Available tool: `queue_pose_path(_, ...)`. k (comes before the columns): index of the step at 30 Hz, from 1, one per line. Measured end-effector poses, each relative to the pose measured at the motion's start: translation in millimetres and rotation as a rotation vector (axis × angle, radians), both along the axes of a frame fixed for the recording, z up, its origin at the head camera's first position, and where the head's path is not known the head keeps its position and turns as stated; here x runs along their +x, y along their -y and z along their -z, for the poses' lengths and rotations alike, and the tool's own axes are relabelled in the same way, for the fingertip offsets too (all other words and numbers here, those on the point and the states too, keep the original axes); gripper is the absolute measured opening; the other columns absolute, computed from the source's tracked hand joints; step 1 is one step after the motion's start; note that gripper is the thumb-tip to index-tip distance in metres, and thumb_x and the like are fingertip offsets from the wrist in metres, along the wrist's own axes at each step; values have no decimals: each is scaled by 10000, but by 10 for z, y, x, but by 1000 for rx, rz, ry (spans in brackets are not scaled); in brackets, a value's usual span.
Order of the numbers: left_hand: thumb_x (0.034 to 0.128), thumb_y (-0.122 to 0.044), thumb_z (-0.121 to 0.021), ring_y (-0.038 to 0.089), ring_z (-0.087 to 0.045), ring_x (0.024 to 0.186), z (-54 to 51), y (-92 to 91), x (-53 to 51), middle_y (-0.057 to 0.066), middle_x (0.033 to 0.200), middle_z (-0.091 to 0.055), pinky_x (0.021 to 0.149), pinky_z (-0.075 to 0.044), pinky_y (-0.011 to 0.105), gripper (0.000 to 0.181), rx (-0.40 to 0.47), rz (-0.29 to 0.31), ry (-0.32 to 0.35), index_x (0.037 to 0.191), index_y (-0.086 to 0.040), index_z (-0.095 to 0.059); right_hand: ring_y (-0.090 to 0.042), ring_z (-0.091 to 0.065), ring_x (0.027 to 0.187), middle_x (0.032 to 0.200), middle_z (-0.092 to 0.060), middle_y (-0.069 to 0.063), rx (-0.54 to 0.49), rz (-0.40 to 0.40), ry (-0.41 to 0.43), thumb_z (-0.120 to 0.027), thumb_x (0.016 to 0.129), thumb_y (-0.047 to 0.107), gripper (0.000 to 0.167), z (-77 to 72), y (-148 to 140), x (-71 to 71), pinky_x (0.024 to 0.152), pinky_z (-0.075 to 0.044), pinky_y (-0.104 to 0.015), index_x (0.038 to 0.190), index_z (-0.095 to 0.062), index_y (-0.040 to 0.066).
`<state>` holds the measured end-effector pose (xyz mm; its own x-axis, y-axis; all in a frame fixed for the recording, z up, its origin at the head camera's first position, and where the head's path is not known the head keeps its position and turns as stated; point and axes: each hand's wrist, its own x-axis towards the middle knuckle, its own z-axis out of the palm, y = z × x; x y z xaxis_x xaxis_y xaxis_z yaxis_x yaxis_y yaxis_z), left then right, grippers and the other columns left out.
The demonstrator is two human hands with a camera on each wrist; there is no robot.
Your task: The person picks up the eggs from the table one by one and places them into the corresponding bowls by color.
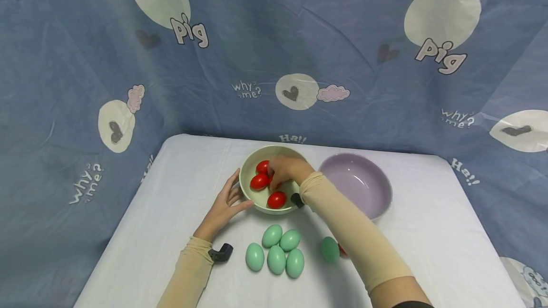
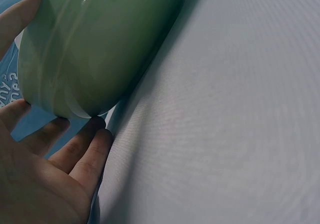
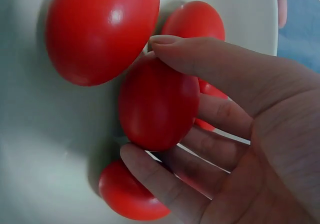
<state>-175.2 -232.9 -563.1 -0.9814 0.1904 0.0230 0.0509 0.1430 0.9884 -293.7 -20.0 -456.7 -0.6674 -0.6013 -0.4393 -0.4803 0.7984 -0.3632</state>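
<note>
A pale green bowl (image 1: 257, 202) holds several red eggs, among them one near its front wall (image 1: 277, 199). Inside it my right hand (image 1: 286, 169) reaches down. The right wrist view shows that hand's thumb and fingers around a red egg (image 3: 159, 104), with other red eggs close by, one larger in view (image 3: 102, 29) and one below the fingers (image 3: 132, 191). At the bowl's left side, my left hand (image 1: 223, 206) has its fingers spread, the tips touching the outer wall (image 2: 100, 49). Its thumb lies by the rim.
Right of the bowl stands a purple bowl (image 1: 357, 182), partly behind my right forearm. Several green eggs (image 1: 276, 259) lie in a group on the white table (image 1: 150, 232). Another green egg (image 1: 329, 250) lies beside a red object (image 1: 342, 251) mostly hidden by the forearm.
</note>
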Motion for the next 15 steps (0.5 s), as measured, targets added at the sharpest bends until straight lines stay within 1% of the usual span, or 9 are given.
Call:
queue_pose_path(5, 910, -168, -808, 371, -389, 1524, 10, -1, -4, 120, 1725, -203, 1256, -392, 439, 1012, -1, -2, 3, 1664, -315, -149, -140, -546, 806, 839, -656, 50, -2, -5, -1, -895, 785, 224, 218, -14, -8, 9, 724, -477, -215, 907, -748, 119)
queue_pose_path(9, 911, -169, -807, 371, -395, 1521, 14, -1, -7, 119, 1725, -204, 1254, -394, 436, 1017, -6, -1, -2, 1671, -279, -140, -148, -594, 865, 930, -720, 17, -15, -18, -10, -879, 802, 208, 236, -24, -35, -1, 811, -537, -245, 980, -764, 105)
queue_pose_path(12, 911, -165, -806, 374, -405, 1515, 10, -6, -6, 123, 1723, -208, 1252, -396, 442, 1019, -8, -1, -8, 1674, -240, -136, -153, -640, 938, 1019, -755, 2, -19, -37, -48, -870, 807, 209, 296, -49, -68, -3, 904, -573, -274, 1066, -772, 105)
queue_pose_path(15, 911, -157, -804, 370, -413, 1510, -2, -9, -1, 121, 1721, -210, 1252, -398, 440, 1018, -9, -3, -6, 1674, -237, -135, -171, -658, 1001, 1082, -765, -14, -37, -54, -83, -865, 807, 209, 360, -96, -103, -1, 979, -577, -304, 1135, -768, 99)
